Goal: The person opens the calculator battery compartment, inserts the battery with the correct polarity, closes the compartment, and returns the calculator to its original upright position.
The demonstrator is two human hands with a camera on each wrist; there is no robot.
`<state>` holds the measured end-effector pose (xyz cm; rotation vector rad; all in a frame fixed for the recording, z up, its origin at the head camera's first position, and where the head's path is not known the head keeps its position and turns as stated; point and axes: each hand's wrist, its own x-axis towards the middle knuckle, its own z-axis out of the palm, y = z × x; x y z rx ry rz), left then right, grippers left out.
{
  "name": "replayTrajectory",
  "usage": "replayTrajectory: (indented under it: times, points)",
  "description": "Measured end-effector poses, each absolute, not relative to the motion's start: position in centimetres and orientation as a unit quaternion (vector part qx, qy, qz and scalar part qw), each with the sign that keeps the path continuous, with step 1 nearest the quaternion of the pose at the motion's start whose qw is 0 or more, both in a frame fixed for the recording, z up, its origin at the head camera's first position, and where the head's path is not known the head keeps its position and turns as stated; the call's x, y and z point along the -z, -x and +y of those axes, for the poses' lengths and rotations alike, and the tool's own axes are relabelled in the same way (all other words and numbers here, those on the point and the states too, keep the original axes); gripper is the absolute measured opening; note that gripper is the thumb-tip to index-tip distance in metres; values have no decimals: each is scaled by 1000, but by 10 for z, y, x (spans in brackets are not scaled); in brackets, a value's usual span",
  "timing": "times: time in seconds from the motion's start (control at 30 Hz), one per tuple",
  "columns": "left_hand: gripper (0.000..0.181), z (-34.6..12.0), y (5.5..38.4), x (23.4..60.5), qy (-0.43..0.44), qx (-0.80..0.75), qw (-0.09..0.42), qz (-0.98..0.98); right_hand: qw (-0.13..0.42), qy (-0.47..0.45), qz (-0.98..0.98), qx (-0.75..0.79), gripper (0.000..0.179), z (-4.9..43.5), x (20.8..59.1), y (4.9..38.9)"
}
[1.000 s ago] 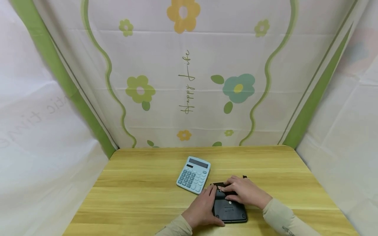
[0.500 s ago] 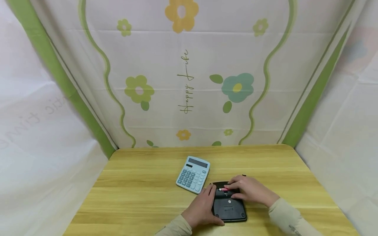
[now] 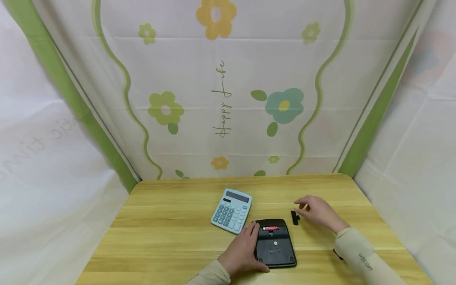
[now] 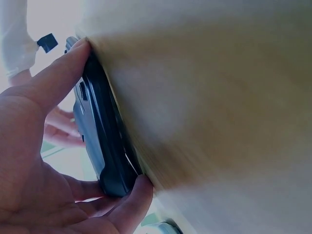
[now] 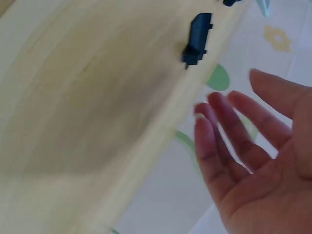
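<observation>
A black calculator (image 3: pixel 276 253) lies face down on the wooden table, its battery compartment uncovered. A red-and-silver battery (image 3: pixel 270 228) sits in that compartment. My left hand (image 3: pixel 243 248) holds the calculator along its left side, thumb at the near end and fingers at the far end; the left wrist view shows the thumb and fingertips bracing the dark casing (image 4: pixel 105 136). To the right, my right hand (image 3: pixel 318 211) is over the table with loosely bent fingers and nothing in them. Close by its fingertips lies a small black battery cover (image 3: pixel 295 217), also seen in the right wrist view.
A light blue calculator (image 3: pixel 232 210) lies face up just beyond the black one, to the left. White curtains with flower prints (image 3: pixel 221 79) enclose the table's back and sides. The wooden tabletop (image 3: pixel 160 233) extends left of my hands.
My right hand has let go of the battery, now lying in the compartment, and has moved right and away to beside the battery cover. My left hand stays on the calculator.
</observation>
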<state>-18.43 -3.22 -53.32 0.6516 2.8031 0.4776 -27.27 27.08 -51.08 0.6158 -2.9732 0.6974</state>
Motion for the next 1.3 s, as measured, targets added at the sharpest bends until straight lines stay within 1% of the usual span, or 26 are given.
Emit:
replayTrajectory:
  times: [0.17,0.27,0.53,0.8,1.0,1.3]
  points:
    - [131,-32,184,534,-221,-165,114,954,-53,-205,-949,-235,34,272,519,273]
    - [130,-32,185,533,-219,-164,114,955,-73,-210,-946,-236,40,268,520,271]
    - [130,-30,185,534,-225,-155,111,956,-57,-254,-938,-229,30,268,523,268]
    - [129,-31,185,533,-218,-159,115,956,-60,-260,-927,-262,23,267,526,270]
    - [128,-32,184,530,-221,-159,112,956,-55,-265,-925,-267,23,269,528,270]
    - [129,-32,183,531,-224,-157,110,956,-26,-256,-935,-244,26,272,529,273]
